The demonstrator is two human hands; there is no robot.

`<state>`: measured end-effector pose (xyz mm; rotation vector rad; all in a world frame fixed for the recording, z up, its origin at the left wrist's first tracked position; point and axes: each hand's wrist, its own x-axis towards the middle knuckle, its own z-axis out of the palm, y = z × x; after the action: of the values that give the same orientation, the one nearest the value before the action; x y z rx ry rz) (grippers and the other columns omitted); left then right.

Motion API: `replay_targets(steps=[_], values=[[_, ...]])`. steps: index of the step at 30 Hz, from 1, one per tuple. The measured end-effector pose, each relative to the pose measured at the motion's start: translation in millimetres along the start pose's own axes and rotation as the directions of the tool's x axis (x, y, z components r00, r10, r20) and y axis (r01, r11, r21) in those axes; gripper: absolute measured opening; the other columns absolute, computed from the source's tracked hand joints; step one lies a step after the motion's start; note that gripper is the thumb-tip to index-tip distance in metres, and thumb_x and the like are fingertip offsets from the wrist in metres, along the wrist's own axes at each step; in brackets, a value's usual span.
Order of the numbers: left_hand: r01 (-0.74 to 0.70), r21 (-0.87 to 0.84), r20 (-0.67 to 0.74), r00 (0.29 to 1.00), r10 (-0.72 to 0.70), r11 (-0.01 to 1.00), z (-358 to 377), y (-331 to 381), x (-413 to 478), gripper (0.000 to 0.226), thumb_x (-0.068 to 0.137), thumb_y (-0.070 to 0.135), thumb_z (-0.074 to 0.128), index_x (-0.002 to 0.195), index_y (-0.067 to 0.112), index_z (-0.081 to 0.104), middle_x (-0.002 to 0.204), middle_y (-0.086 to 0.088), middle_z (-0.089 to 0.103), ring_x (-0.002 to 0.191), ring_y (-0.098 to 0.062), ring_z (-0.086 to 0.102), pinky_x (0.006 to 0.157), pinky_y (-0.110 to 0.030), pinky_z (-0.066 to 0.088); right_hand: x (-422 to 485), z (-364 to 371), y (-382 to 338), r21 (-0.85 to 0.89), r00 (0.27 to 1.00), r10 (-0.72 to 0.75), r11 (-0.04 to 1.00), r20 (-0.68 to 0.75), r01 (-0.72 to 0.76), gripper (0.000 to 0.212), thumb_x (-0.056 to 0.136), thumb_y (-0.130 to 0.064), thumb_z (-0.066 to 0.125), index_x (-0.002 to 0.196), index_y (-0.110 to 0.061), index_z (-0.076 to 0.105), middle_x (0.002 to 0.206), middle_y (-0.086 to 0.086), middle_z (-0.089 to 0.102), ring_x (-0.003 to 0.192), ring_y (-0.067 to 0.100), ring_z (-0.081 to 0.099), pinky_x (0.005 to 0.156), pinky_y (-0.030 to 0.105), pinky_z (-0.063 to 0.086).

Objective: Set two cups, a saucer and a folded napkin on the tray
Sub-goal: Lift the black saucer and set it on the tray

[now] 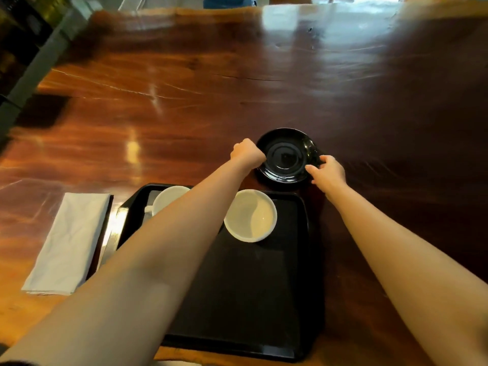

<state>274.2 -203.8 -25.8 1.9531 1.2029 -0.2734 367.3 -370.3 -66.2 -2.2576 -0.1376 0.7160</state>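
Note:
A black saucer (286, 155) lies on the wooden table just beyond the far edge of the black tray (250, 299). My left hand (247, 151) grips the saucer's left rim and my right hand (328, 171) grips its right rim. Two white cups stand at the tray's far end: one (250, 215) in the middle, the other (169, 198) at the far left corner, partly hidden by my left forearm. A folded white napkin (70, 241) lies on the table to the left of the tray.
The glossy wooden table (237, 83) stretches far beyond the saucer. The tray's near half is bare black surface. A dark strip (101, 241) lies between the napkin and the tray.

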Motion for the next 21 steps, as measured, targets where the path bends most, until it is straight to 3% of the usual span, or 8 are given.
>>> replay_targets(steps=[4,9,14,18,21], values=[[-0.003,-0.170,0.022,1.000,0.007,0.985,6.3,-3.0,9.9,0.047,0.086,-0.005,0.054,0.131,0.007,0.047,0.131,-0.016,0.052,0.111,-0.032,0.058,0.084,-0.041,0.058,4.9,3.6,-6.1,0.066,1.000,0.009,0.998,-0.026,-0.008,0.050,0.081,-0.009,0.065,0.129,-0.009,0.049,0.124,0.010,0.059,0.108,0.026,0.061,0.090,0.043,0.054],[-0.047,-0.282,-0.009,0.999,0.046,0.958,1.2,-1.6,-1.4,0.047,0.082,-0.017,0.053,0.122,0.006,0.057,0.123,-0.013,0.058,0.108,-0.031,0.060,0.071,-0.034,0.058,-9.1,-3.4,-10.5,0.216,0.998,0.035,0.976,-0.047,-0.024,0.031,0.081,0.003,0.061,0.109,-0.009,0.064,0.098,0.008,0.067,0.096,0.027,0.067,0.084,0.044,0.057],[-0.061,-0.388,-0.002,0.998,0.066,0.919,-20.0,12.3,-31.1,0.055,0.080,-0.019,0.055,0.129,0.007,0.053,0.128,-0.015,0.057,0.111,-0.032,0.060,0.073,-0.032,0.057,-27.2,-27.7,-26.0,0.446,0.997,0.080,0.893,-0.020,-0.062,0.048,0.079,0.006,0.064,0.124,-0.011,0.059,0.113,0.008,0.068,0.096,0.021,0.067,0.076,0.035,0.059],[-0.047,-0.517,0.052,0.995,0.085,0.855,-42.4,18.1,-68.3,0.058,0.079,-0.023,0.053,0.129,0.006,0.052,0.131,-0.019,0.054,0.113,-0.038,0.059,0.081,-0.042,0.058,-65.9,-54.3,-43.1,0.538,0.999,0.035,0.842,0.021,-0.041,0.046,0.083,0.006,0.061,0.126,-0.008,0.056,0.112,0.005,0.066,0.094,0.018,0.066,0.065,0.025,0.055],[-0.101,-0.536,0.067,0.985,0.162,0.838,-61.2,14.4,-106.1,0.058,0.078,-0.022,0.054,0.129,0.006,0.051,0.130,-0.018,0.055,0.111,-0.037,0.061,0.072,-0.034,0.057,-108.4,-70.1,-54.5,0.577,0.999,-0.028,0.816,0.025,0.009,0.042,0.086,0.005,0.057,0.126,-0.008,0.056,0.108,0.004,0.066,0.088,0.013,0.065,0.063,0.023,0.054]])
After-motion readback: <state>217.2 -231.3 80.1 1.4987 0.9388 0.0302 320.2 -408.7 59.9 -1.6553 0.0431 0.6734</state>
